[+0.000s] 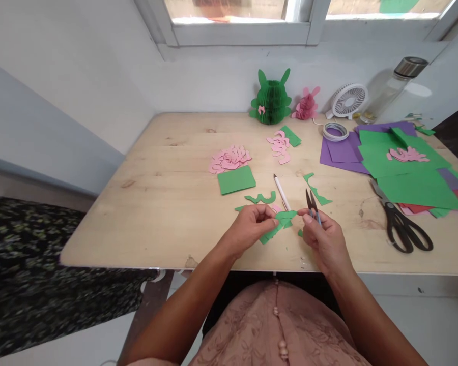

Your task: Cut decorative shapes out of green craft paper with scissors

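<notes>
- Here at the pale wooden table point(148, 173), the left hand point(252, 227) has thumb and forefinger pressed together, clamped on a small, irregular green paper cutout point(286, 215).
- The right hand point(325, 238) is closed around small blue-handled scissors with dark blades point(310, 199); the blades stand slightly apart and point away from the body, probably so the fingertips are free near the cutout's right end. Whether they actually touch that end, I can't tell.
- The cutout is held just above the near part of the table, between the two hands, likely pinched at its left end to leave the rest in view.
- And how it looks: flat, matte, bright green, with a rounded upper edge narrowing to the right. More green paper slants below it, its lower edge notched; whether that is joined on or a separate layer, I can't make out.
- Just beyond lies a slim white pen-like stick point(281, 191), perhaps set there for easy reach, with a curved green paper offcut point(316, 190) to its right.
- Large black-handled scissors point(400, 223) rest off to the right, seemingly out of the hands' way.
- A folded-looking green paper rectangle point(236, 180) lies beside heaped pink paper cutouts point(230, 158), the colours mostly grouped apart.
</notes>
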The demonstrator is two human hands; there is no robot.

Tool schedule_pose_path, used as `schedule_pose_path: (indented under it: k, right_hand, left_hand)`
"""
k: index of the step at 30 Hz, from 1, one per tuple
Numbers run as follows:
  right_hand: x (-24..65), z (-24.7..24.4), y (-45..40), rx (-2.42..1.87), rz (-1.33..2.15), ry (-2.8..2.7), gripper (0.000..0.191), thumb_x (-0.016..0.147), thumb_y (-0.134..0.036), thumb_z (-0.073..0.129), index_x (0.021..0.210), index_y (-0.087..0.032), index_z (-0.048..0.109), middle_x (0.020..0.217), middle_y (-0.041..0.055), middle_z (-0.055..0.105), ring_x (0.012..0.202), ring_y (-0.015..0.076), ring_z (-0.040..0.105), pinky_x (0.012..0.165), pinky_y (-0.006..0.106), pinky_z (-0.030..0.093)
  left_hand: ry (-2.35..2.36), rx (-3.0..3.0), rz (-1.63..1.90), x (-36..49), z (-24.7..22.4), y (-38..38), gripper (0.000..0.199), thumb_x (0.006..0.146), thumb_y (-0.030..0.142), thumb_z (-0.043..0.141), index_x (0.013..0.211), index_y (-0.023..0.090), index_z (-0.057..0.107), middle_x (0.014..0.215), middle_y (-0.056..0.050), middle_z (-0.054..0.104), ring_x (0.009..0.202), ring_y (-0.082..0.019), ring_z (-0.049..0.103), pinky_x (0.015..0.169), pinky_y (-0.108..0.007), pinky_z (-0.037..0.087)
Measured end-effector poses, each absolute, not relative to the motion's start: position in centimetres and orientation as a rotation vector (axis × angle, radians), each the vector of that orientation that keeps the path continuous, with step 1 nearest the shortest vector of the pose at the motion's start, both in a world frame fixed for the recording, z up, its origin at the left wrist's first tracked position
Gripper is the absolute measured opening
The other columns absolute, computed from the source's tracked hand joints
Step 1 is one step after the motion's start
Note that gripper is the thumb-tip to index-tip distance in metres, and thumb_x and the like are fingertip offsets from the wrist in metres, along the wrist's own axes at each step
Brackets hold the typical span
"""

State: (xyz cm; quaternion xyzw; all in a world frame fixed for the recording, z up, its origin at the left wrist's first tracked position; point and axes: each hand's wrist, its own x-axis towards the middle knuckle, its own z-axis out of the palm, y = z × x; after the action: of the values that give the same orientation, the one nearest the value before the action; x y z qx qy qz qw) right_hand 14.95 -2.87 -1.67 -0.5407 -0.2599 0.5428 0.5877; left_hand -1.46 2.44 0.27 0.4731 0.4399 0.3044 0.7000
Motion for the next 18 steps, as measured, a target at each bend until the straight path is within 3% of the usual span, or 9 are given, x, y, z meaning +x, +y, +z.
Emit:
schedule_pose_path:
  k: [4,8,13,18]
  right_hand:
    - [15.6,-1.6,-2.5,-1.321,1.308,-0.688,0.025,0.067,-0.036,0.077,0.076,-0.015,0.068,0.050,-0.0094,0.031,0.043,0.0053,0.016,0.040,0.022,0.009]
    - [15.4,-1.9,-2.4,-1.354,1.269,-0.695,0.025,0.065,-0.036,0.078,0.065,-0.016,0.063,0.047,-0.0095,0.031,0.041,0.0053,0.018,0.039,0.022,0.010]
    - [14.5,-2.2,-2.5,-1.322,1.145,-0.541,0.025,0.066,-0.036,0.077,0.066,-0.018,0.060,0.047,-0.0108,0.029,0.040,0.0053,0.018,0.039,0.022,0.012]
    - [13.5,-2.3,-2.5,-1.259,1.150,-0.438,0.024,0.068,-0.033,0.076,0.065,-0.018,0.057,0.047,-0.0117,0.027,0.040,0.0051,0.017,0.039,0.022,0.012]
  left_hand:
    - [0.914,1.149,0.573,-1.8,0.8,3.1,0.016,0.064,0.028,0.070,0.060,0.016,0.062,0.054,0.004,0.049,0.049,-0.007,0.040,0.045,-0.020,0.028]
    - [0.909,1.132,0.578,-1.8,1.2,3.3,0.016,0.064,0.030,0.071,0.061,0.016,0.064,0.058,0.002,0.054,0.050,-0.008,0.044,0.046,-0.020,0.033]
    - [0.968,0.868,0.725,-2.0,0.1,2.2,0.025,0.065,0.032,0.075,0.082,0.015,0.067,0.070,-0.002,0.064,0.061,-0.012,0.059,0.061,-0.026,0.048]
    - [0.911,0.632,0.824,-1.4,-1.1,-0.1,0.026,0.065,0.026,0.077,0.087,0.015,0.066,0.082,-0.006,0.071,0.073,-0.015,0.065,0.071,-0.028,0.051]
